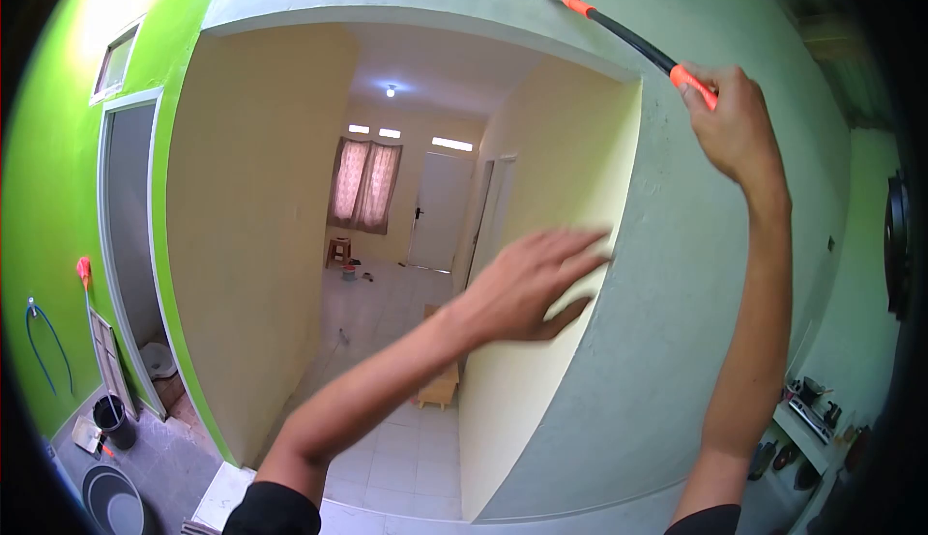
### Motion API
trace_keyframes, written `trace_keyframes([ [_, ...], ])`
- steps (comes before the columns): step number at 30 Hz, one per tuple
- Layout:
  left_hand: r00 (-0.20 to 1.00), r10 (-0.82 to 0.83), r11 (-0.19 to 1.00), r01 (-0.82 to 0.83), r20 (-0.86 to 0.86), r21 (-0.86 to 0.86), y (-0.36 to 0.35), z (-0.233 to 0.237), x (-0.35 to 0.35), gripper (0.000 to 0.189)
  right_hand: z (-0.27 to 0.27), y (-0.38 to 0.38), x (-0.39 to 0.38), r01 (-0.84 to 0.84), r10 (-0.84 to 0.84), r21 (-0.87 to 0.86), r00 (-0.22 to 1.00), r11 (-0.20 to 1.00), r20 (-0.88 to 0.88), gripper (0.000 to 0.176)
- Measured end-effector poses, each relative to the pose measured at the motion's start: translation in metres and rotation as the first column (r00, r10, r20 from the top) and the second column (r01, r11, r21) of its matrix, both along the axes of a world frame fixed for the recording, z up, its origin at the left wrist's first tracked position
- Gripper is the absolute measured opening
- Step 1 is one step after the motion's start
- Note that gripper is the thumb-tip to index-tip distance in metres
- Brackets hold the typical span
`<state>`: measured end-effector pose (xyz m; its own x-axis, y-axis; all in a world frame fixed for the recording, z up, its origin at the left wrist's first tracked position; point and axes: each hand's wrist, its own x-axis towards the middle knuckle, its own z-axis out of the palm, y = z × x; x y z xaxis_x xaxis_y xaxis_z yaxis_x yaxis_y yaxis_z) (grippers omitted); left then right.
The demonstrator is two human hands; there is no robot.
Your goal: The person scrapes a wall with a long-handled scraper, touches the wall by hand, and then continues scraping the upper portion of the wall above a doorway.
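My right hand [727, 124], raised at the upper right, is closed round the lower orange grip of a long orange-and-black tool [633, 42]. The tool slants up and left across the pale green wall [715, 274], its small grey metal tip overlapping the wall above the wide opening. My left hand [536, 284] is lifted in front of the opening's right side, fingers stretched and apart, slightly blurred. Nothing is in it, and its fingertips overlap the wall's vertical edge in this view.
Through the opening lie a tiled floor, a low wooden bench [438, 390], a stool [338, 251] and a white door [438, 211]. At lower left stand a grey tub [114, 501] and a black bucket [114, 424] by a narrow doorway. A shelf with kitchen items [812, 419] is at lower right.
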<state>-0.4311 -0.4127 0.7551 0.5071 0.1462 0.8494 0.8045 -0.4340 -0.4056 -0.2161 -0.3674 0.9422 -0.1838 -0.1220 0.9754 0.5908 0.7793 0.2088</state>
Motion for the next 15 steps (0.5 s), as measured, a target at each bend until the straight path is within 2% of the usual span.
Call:
trace_keyframes([
  [1, 1.000, -0.022, 1.000, 0.022, 0.009, -0.019, -0.010, -0.026, -0.003, 0.041, 0.009, -0.007, 0.001, 0.009, -0.009, -0.031, 1.000, 0.999, -0.004, 0.027],
  [3, 0.995, -0.052, 0.983, 0.065, 0.084, -0.170, -0.025, -0.087, -0.009, 0.037, 0.026, -0.021, 0.006, 0.030, -0.030, -0.052, 0.999, 0.998, -0.017, 0.028],
  [5, 0.976, -0.067, 0.936, 0.133, 0.206, -0.327, -0.035, -0.151, -0.020, 0.033, 0.038, -0.025, 0.008, 0.041, -0.041, -0.028, 0.999, 0.999, -0.002, 0.029],
  [6, 0.940, -0.022, 0.883, 0.178, 0.340, -0.434, -0.039, -0.184, -0.025, 0.032, 0.040, -0.022, 0.011, 0.041, -0.041, -0.017, 0.999, 0.999, 0.010, 0.030],
  [8, 0.829, 0.108, 0.778, 0.273, 0.549, -0.565, -0.042, -0.272, -0.041, 0.033, 0.029, -0.002, 0.009, 0.037, -0.038, 0.048, 0.999, 0.998, 0.013, 0.031],
  [10, 0.670, 0.267, 0.714, 0.344, 0.693, -0.609, -0.041, -0.393, -0.072, 0.036, -0.004, 0.021, -0.006, 0.141, -0.140, 0.086, 0.990, 0.986, -0.022, 0.028],
  [12, 0.486, 0.447, 0.665, 0.381, 0.751, -0.642, -0.083, -0.483, -0.080, 0.036, -0.020, -0.017, -0.011, 0.082, -0.080, -0.096, 0.997, 0.992, 0.019, 0.025],
  [13, 0.454, 0.502, 0.653, 0.360, 0.736, -0.667, -0.101, -0.542, -0.090, 0.036, -0.016, -0.028, -0.008, 0.050, -0.042, -0.218, 0.998, 0.975, 0.044, 0.024],
  [14, 0.461, 0.548, 0.647, 0.294, 0.698, -0.703, -0.121, -0.601, -0.099, 0.033, -0.002, -0.009, 0.001, 0.028, -0.027, -0.046, 1.000, 0.999, 0.013, 0.022],
  [15, 0.336, 0.601, 0.612, 0.391, 0.725, -0.688, -0.150, -0.657, -0.100, 0.030, 0.015, 0.011, 0.009, 0.009, -0.008, 0.115, 1.000, 0.993, -0.011, 0.021],
])
